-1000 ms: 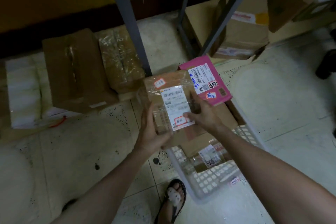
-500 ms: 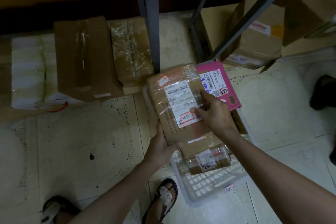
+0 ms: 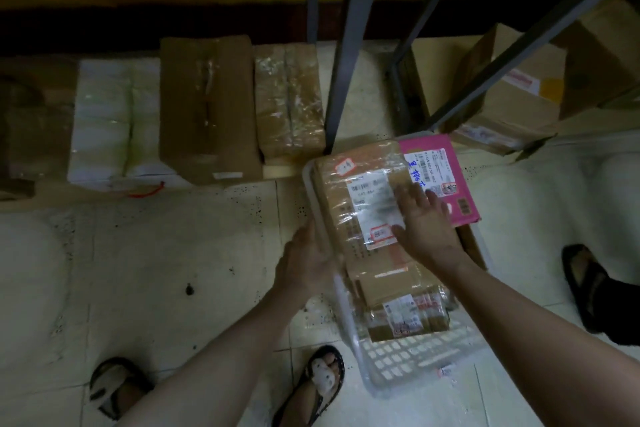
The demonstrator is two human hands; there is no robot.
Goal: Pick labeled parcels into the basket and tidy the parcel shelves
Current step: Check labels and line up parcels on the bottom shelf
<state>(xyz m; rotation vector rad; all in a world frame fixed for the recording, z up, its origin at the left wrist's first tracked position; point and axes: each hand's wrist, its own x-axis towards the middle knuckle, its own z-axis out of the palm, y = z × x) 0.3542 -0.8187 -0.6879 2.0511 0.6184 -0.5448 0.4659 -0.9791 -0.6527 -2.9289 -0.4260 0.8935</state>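
Head view: a tape-wrapped brown parcel [image 3: 337,204] with a white label is seen just right of centre, lying on top of the other goods at the twelve o'clock end of a white lattice basket [image 3: 415,357]; the basket stands on the tiled floor at about four o'clock in the frame. The right hand [image 3: 426,222] is laid flat on the parcel's label, fingers straight and spread, nothing clasped. The left hand [image 3: 304,263] is set against the parcel's nine o'clock edge by the basket rim, fingers stretched along it; whether it has hold of anything cannot be told, since that part is blurred. A pink parcel [image 3: 464,208] is partly covered by the brown one at its two o'clock corner; smaller labelled parcels [image 3: 405,315] lie in the basket toward six o'clock. At ten o'clock, a white wrapped bundle [image 3: 110,121], a brown box [image 3: 207,107] and a taped carton [image 3: 289,100] are lined up along the wall; a grey shelf upright [image 3: 346,45] rises at twelve o'clock.
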